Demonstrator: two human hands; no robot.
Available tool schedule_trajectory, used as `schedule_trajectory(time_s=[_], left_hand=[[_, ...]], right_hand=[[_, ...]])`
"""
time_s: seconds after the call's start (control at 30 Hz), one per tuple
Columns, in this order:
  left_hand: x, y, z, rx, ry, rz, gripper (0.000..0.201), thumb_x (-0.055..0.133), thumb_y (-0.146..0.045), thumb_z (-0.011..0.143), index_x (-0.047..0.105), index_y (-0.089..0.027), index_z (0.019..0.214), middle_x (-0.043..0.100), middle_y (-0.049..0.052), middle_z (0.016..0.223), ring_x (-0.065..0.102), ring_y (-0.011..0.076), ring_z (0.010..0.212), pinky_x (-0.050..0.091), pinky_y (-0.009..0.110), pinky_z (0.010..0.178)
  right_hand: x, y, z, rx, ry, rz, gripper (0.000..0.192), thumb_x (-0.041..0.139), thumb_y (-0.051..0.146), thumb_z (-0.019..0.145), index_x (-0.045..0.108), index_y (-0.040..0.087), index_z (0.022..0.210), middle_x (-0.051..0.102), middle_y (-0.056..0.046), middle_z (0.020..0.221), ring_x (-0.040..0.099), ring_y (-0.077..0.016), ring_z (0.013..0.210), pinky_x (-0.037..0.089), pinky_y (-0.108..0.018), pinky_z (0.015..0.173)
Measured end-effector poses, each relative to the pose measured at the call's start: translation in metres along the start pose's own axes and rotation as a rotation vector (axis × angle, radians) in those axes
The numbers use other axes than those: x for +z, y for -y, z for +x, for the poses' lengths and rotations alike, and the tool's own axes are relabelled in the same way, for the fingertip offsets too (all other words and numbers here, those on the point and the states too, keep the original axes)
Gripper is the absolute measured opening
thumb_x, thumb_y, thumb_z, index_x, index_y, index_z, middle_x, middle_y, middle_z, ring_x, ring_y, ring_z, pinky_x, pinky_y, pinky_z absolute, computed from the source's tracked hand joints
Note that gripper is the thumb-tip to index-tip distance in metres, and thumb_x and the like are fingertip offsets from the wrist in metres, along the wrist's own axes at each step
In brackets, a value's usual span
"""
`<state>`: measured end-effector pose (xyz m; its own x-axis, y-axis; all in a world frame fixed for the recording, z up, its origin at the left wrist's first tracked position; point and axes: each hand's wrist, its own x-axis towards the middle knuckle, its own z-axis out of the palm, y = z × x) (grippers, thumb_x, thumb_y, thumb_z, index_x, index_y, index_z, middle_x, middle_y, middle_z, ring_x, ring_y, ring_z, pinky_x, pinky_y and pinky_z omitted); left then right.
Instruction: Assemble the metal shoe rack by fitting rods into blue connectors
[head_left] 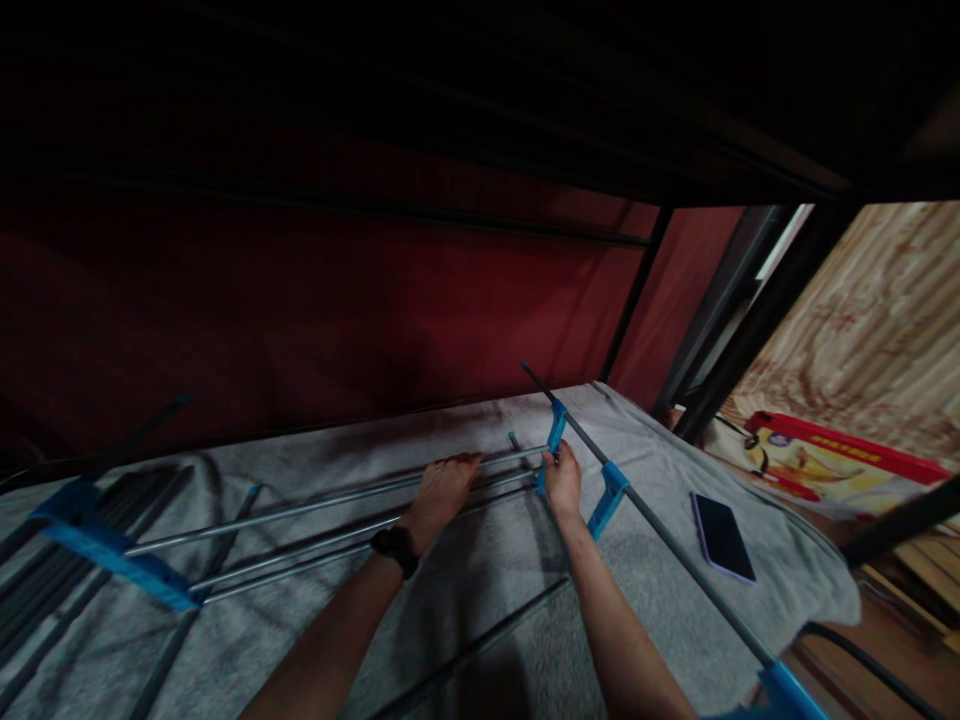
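- A person's left hand (442, 490), a dark watch (396, 548) on its wrist, is pressing down on silver metal rods (315, 505) that are lying across a grey blanket (487, 560), fingers together and laid flat over the rods.
- The right hand (562, 480) is gripping a blue plastic connector (553, 440) near the blanket's far edge, fingers clamped around it where the rod ends are meeting a long grey pole (660, 525).
- The step in hand appears to be seating the rod ends into that connector; the next move probably calls for a steady push along the rods while the connector is being held square.
- A phone (721, 537) is lying face up toward the blanket's right edge, near the pole.
- A second blue connector (112, 550) is holding the rods at the left edge.
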<state>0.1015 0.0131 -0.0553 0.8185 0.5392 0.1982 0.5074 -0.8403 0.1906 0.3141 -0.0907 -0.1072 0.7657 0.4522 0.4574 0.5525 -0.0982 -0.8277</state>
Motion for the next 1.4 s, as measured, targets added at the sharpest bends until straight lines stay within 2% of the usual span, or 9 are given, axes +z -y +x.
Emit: schedule_trajectory(time_s=[0.4, 0.63, 0.93, 1.3, 1.4], left_hand=[[-0.005, 0.001, -0.002, -0.023, 0.029, 0.040, 0.038, 0.048, -0.025, 0.106, 0.063, -0.025, 0.141, 0.075, 0.012, 0.126, 0.073, 0.0248, 0.112, 0.053, 0.035, 0.094], [-0.003, 0.007, -0.003, -0.017, 0.031, 0.035, 0.037, 0.048, -0.026, 0.106, 0.063, -0.025, 0.139, 0.076, 0.012, 0.123, 0.074, 0.0238, 0.108, 0.053, 0.034, 0.093], [-0.017, 0.001, -0.003, -0.032, 0.060, 0.017, 0.035, 0.048, -0.027, 0.106, 0.066, -0.026, 0.136, 0.077, 0.010, 0.122, 0.075, 0.0240, 0.108, 0.054, 0.033, 0.091], [-0.011, 0.005, -0.001, -0.021, 0.062, 0.024, 0.034, 0.049, -0.026, 0.106, 0.066, -0.024, 0.135, 0.077, 0.012, 0.119, 0.075, 0.0254, 0.106, 0.055, 0.035, 0.091], [-0.011, 0.002, -0.001, -0.012, 0.012, 0.025, 0.034, 0.053, -0.028, 0.104, 0.066, -0.022, 0.135, 0.075, 0.013, 0.124, 0.071, 0.0259, 0.113, 0.052, 0.039, 0.101]], right_hand=[[0.004, -0.010, 0.004, 0.050, 0.042, -0.032, 0.024, 0.051, 0.038, 0.081, 0.065, 0.022, 0.094, 0.072, -0.007, 0.088, 0.064, -0.0246, 0.082, 0.049, -0.037, 0.085], [0.007, -0.008, 0.003, 0.049, 0.050, -0.024, 0.024, 0.050, 0.036, 0.082, 0.065, 0.022, 0.094, 0.071, -0.007, 0.089, 0.064, -0.0238, 0.082, 0.049, -0.037, 0.086], [0.009, -0.007, 0.003, 0.061, 0.058, -0.034, 0.020, 0.053, 0.035, 0.081, 0.065, 0.024, 0.093, 0.070, -0.005, 0.086, 0.063, -0.0236, 0.085, 0.049, -0.034, 0.084], [0.010, -0.008, 0.001, 0.050, 0.050, -0.051, 0.023, 0.052, 0.036, 0.083, 0.065, 0.022, 0.096, 0.072, -0.009, 0.093, 0.064, -0.0259, 0.090, 0.049, -0.040, 0.095], [0.013, -0.009, 0.002, 0.057, 0.045, -0.039, 0.026, 0.052, 0.034, 0.082, 0.066, 0.022, 0.100, 0.072, -0.010, 0.100, 0.065, -0.0266, 0.097, 0.049, -0.041, 0.097]])
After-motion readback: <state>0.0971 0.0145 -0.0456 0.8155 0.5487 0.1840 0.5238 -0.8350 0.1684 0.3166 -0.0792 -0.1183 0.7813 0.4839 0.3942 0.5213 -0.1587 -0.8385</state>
